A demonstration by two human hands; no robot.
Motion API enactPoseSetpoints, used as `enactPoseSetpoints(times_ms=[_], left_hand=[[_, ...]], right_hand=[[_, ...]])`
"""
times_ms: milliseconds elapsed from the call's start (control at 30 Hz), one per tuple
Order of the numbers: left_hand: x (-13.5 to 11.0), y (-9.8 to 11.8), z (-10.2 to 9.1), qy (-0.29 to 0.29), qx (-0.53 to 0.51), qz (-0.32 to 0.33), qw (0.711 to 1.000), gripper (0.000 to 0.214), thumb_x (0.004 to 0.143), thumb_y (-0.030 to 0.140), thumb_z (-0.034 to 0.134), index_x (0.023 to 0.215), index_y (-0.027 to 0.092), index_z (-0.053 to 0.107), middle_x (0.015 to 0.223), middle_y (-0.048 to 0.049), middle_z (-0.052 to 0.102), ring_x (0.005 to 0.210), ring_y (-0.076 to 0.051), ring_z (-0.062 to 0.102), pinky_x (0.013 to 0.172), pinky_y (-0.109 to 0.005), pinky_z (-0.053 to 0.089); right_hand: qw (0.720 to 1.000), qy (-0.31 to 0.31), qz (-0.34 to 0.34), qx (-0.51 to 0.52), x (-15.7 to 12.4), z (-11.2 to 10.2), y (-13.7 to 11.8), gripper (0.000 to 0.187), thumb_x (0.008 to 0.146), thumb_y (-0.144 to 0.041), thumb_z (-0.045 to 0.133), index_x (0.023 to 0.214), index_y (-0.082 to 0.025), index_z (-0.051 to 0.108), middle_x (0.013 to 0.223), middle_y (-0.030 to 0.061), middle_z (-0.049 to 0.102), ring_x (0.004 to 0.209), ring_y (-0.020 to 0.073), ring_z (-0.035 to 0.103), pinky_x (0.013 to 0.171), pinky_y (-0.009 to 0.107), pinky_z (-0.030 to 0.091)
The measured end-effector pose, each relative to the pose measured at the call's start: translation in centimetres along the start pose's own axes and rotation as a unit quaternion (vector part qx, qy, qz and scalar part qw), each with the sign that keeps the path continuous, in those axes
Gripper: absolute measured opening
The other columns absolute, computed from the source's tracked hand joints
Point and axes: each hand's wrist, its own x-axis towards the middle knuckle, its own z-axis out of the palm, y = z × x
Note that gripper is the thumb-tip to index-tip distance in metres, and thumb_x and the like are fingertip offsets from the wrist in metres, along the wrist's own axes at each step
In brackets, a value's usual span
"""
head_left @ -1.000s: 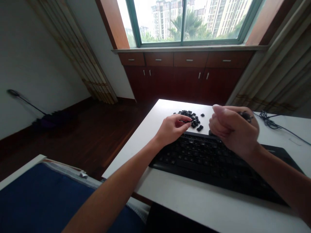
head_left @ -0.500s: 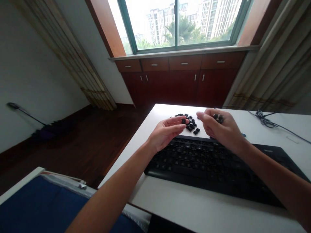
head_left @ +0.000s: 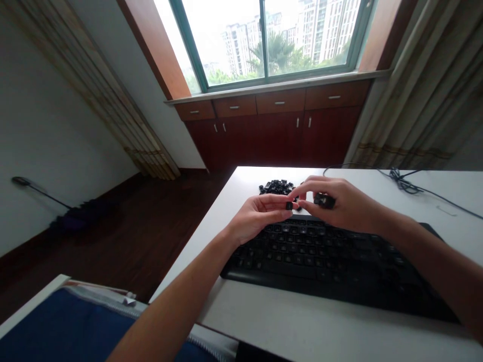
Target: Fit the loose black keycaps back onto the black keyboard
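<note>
My left hand [head_left: 260,215] pinches a small black keycap [head_left: 289,205] between thumb and fingertips. My right hand [head_left: 341,202] is just to its right, close above the keyboard, and a dark keycap or small cluster of keycaps [head_left: 323,200] sits in its fingers. Its fingertips nearly meet the left hand's. A loose pile of black keycaps [head_left: 276,188] lies on the white table [head_left: 302,314] beyond the hands. Below both hands is a black computer keyboard [head_left: 313,256], with its far edge partly hidden by them.
A dark cable [head_left: 402,183] lies coiled on the table's far right. The table's left edge drops to a dark wooden floor. Red-brown cabinets [head_left: 271,133] stand under the window beyond the table. A blue padded surface [head_left: 68,327] lies at lower left.
My hands have come closer together, with the right hand moving left and lower. My left hand has closed from a loose cupped pose to a pinch. The whole view has shifted slightly.
</note>
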Motion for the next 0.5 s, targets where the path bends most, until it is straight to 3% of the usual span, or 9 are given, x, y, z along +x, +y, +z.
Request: enactPoseSetpoints(times_ms=[100, 300, 500], left_hand=[[-0.01, -0.16, 0.00, 0.013, 0.017, 0.003, 1.000, 0.034, 0.076, 0.016, 0.083, 0.109, 0.019, 0.074, 0.112, -0.0074, 0.077, 0.105, -0.017, 0.072, 0.099, -0.031, 0.054], [0.05, -0.17, 0.41, 0.031, 0.040, 0.039, 0.998, 0.027, 0.072, 0.017, 0.085, 0.094, 0.016, 0.069, 0.106, -0.0063, 0.077, 0.097, -0.016, 0.073, 0.093, -0.033, 0.058], [0.06, -0.17, 0.66, 0.043, 0.044, 0.044, 0.997, 0.025, 0.071, 0.019, 0.086, 0.088, 0.016, 0.069, 0.100, -0.0049, 0.077, 0.097, -0.017, 0.073, 0.092, -0.034, 0.057]], right_hand=[[1.000, -0.007, -0.003, -0.001, 0.00, 0.04, 0.07, 0.028, 0.086, -0.018, 0.063, 0.111, -0.027, 0.071, 0.102, 0.0025, 0.073, 0.087, 0.0178, 0.067, 0.077, 0.030, 0.050], [0.999, -0.002, 0.037, 0.020, 0.07, 0.38, -0.27, 0.013, 0.085, -0.021, 0.064, 0.097, -0.022, 0.069, 0.095, 0.0026, 0.075, 0.081, 0.0170, 0.067, 0.069, 0.029, 0.049], [0.999, -0.009, 0.025, 0.019, 0.15, 0.11, -0.76, 0.015, 0.085, -0.018, 0.064, 0.097, -0.022, 0.072, 0.094, 0.0021, 0.075, 0.082, 0.0164, 0.067, 0.071, 0.027, 0.049]])
